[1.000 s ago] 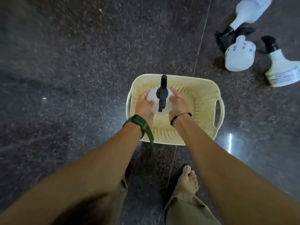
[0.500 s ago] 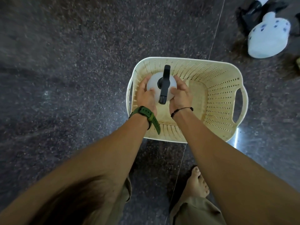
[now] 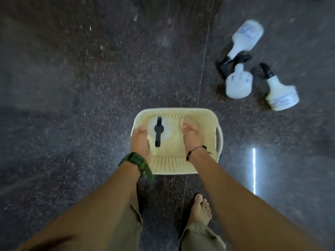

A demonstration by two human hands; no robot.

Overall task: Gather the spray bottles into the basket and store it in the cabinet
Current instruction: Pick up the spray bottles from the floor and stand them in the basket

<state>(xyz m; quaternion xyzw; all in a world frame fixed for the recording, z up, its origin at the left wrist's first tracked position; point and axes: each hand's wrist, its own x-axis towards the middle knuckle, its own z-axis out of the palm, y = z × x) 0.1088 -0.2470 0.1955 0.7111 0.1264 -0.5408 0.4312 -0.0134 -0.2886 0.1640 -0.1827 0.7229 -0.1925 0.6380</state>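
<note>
A cream perforated basket (image 3: 208, 118) stands on the dark floor just ahead of me. One white spray bottle with a black trigger head (image 3: 158, 131) stands upright in its left part. My left hand (image 3: 140, 142) hovers at the bottle's left side, fingers apart; whether it touches the bottle is unclear. Over the basket's middle, my right hand (image 3: 192, 137) is open and clear of the bottle. Three more white spray bottles lie on the floor at the far right: one farthest away (image 3: 244, 39), one in the middle (image 3: 239, 85), one to the right (image 3: 280, 96).
The floor is dark speckled stone with a thin joint line (image 3: 203, 69) running past the basket. My bare right foot (image 3: 200, 210) stands just behind the basket. A bright strip of reflected light (image 3: 254, 171) shows on the floor to the right.
Both hands held the bottle in the basket before; now they have let go and spread apart, the right one farther. The view has pulled back, bringing the three floor bottles into sight.
</note>
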